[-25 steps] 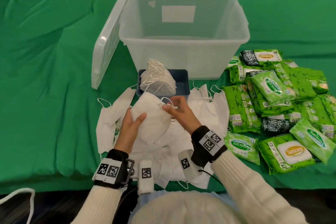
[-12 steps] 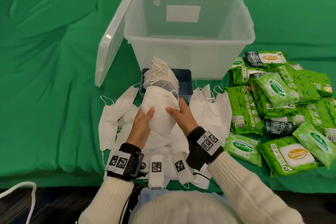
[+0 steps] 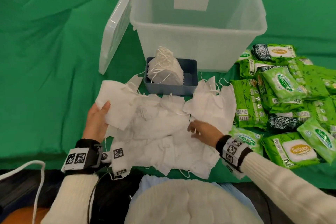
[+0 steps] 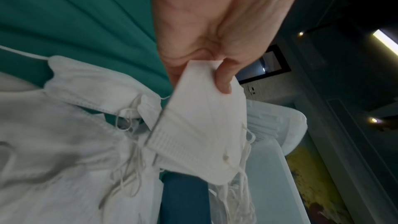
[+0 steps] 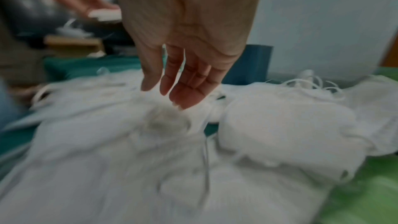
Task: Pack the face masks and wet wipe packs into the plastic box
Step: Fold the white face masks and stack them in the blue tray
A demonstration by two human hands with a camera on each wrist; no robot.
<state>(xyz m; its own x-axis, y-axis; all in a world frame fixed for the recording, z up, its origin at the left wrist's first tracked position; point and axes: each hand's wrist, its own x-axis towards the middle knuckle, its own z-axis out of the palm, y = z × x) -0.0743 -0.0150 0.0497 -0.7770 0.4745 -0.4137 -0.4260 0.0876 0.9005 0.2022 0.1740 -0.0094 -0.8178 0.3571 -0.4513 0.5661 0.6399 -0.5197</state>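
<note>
My left hand (image 3: 99, 114) holds a folded white face mask (image 3: 118, 103) by its near edge, thumb on top, at the left of the pile; in the left wrist view the thumb presses on the same mask (image 4: 198, 125). A loose heap of white masks (image 3: 163, 138) covers the cloth in front of me. My right hand (image 3: 196, 129) hovers over the heap's right side with fingers relaxed and empty (image 5: 176, 89). A small blue tray (image 3: 189, 85) holds a stack of masks (image 3: 163, 67). The clear plastic box (image 3: 198, 45) stands behind it, nothing visible inside. Green wet wipe packs (image 3: 283, 100) lie at the right.
The box's clear lid (image 3: 116, 23) leans upright against its left wall. A green cloth (image 3: 45, 51) covers the table, bare at the left. A white cable (image 3: 36, 178) hangs at the near left edge.
Both hands held one mask in front of the tray. Now the right hand has let go and dropped toward the heap's right side; the left hand has carried the mask to the left.
</note>
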